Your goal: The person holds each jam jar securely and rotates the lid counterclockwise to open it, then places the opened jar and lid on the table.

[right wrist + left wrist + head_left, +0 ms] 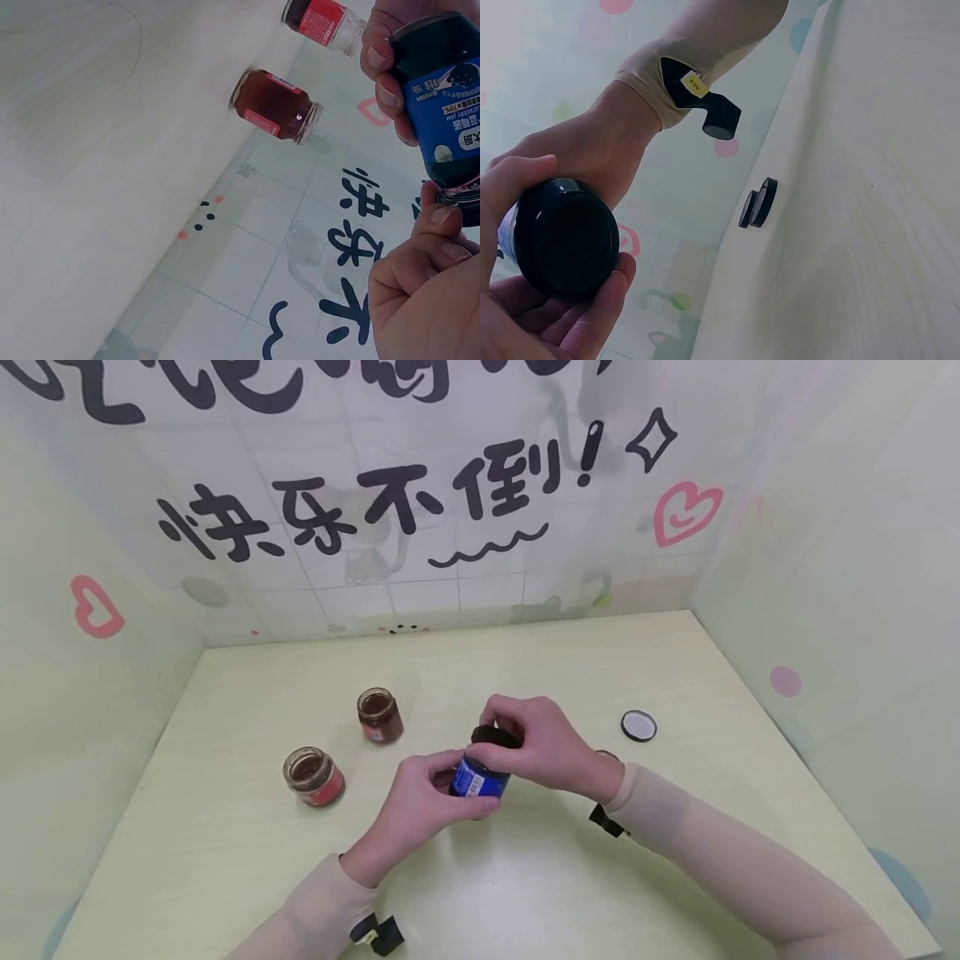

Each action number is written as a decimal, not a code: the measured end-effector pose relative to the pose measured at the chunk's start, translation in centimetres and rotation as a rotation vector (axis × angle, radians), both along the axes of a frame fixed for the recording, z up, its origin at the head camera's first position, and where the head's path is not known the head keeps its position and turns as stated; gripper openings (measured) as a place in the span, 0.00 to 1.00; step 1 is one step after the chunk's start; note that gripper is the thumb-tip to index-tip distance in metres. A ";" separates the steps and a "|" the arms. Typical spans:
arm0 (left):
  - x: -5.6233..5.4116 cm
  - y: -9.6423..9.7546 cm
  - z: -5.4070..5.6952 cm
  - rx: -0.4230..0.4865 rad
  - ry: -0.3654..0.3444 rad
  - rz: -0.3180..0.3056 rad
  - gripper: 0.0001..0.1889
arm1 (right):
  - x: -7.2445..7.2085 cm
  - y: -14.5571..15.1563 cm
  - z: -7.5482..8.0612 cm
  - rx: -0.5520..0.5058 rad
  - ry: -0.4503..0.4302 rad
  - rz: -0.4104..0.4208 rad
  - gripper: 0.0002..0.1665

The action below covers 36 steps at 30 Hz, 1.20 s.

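Observation:
A jar of blueberry jam point(450, 105) with a blue label and dark contents is held up above the table, tilted. My left hand point(420, 802) grips it around the body, thumb on the near side. In the left wrist view the jar's dark base point(574, 240) faces the camera between my left fingers. At the top of the jar, my right hand point(551, 743) pinches the black lid point(495, 737) by its edge with thumb and fingers. The right wrist view shows the lid point(463, 210) at the jar's mouth, partly hidden by my right fingers.
Two lidless glass jars with red labels stand on the left of the table point(225, 860): a nearer jar point(324, 787) and a farther jar point(381, 723). A loose lid point(639, 726) lies white side up on the right. Another lid point(607, 755) is mostly hidden behind my right wrist.

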<state>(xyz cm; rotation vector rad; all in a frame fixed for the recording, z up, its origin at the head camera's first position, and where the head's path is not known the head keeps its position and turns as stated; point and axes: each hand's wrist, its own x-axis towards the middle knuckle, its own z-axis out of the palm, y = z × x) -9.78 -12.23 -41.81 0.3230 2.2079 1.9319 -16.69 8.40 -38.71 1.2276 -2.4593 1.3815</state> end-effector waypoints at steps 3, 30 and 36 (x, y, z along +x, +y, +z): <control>0.1 0.0 0.0 0.003 0.001 0.003 0.27 | 0.0 0.1 0.1 -0.002 -0.008 0.016 0.11; 0.2 0.0 0.5 -0.067 0.041 0.066 0.26 | 0.0 0.6 1.0 0.084 0.069 0.020 0.13; 0.3 0.2 0.5 -0.127 0.099 0.129 0.28 | 0.5 0.9 2.6 0.139 0.083 -0.072 0.18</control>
